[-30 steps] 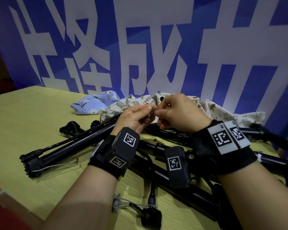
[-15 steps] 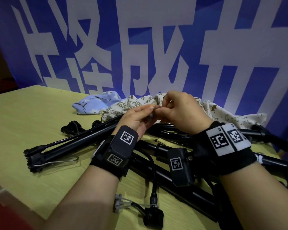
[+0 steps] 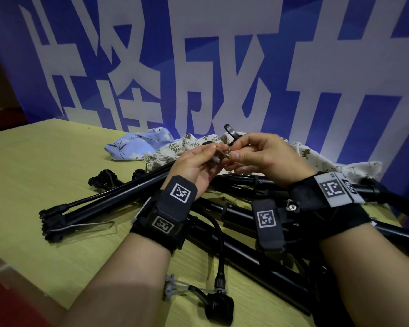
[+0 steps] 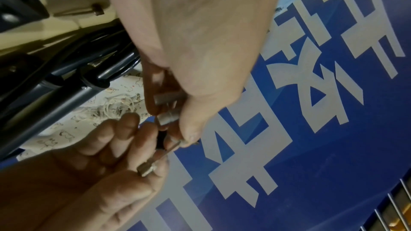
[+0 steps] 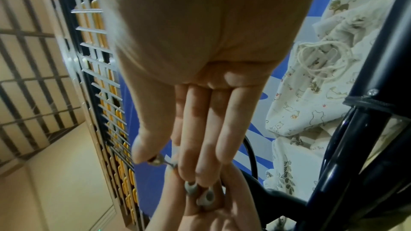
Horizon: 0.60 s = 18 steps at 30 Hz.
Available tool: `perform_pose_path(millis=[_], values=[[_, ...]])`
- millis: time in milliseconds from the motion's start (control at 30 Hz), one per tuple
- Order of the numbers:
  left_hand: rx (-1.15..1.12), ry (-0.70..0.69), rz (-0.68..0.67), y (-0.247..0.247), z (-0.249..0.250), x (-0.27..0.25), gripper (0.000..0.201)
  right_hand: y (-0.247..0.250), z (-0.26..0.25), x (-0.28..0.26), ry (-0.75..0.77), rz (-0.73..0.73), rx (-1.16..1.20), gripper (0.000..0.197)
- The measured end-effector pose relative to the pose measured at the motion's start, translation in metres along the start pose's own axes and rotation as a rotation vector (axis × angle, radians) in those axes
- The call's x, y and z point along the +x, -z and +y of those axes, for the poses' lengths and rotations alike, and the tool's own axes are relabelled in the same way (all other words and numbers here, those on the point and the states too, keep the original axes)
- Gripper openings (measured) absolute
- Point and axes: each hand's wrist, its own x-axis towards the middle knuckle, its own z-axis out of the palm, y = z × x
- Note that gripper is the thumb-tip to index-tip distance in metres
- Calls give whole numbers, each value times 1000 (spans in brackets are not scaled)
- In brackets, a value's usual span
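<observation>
Over the black tripods (image 3: 118,197) near the desk's (image 3: 45,161) far edge, the left hand (image 3: 191,164) pinches a small grey fitting (image 3: 216,159) between thumb and fingers. The right hand's (image 3: 267,156) thumb and forefinger clamp a thin metal screw (image 4: 147,169) touching that fitting.

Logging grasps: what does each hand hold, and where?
Left hand grips a small grey fitting round its body; right hand pinches a metal screw by its head.

The far blue banner (image 3: 222,55) carries huge white Chinese characters; only 成 (image 3: 224,90) reads whole. Wrist bands (image 3: 151,234) behind left hand (image 3: 194,161) and right hand (image 3: 267,156) bear wordless code squares (image 3: 180,192).
</observation>
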Motion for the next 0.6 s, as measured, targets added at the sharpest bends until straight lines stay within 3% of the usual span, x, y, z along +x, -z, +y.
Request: perform_pose_path(millis=[200,400,533,600], values=[[-7,2,-27,1,-3,1,51,-5,2,1,69,49,-77,8],[-99,-10,-50,1,-2,0,29,-12,3,4,128,125,-68,10],[-137,-9,-47,1,-3,1,18,-12,3,5,122,132,-29,40],[-151,-6,-57,0,-4,1,19,-13,2,4,135,132,-46,29]])
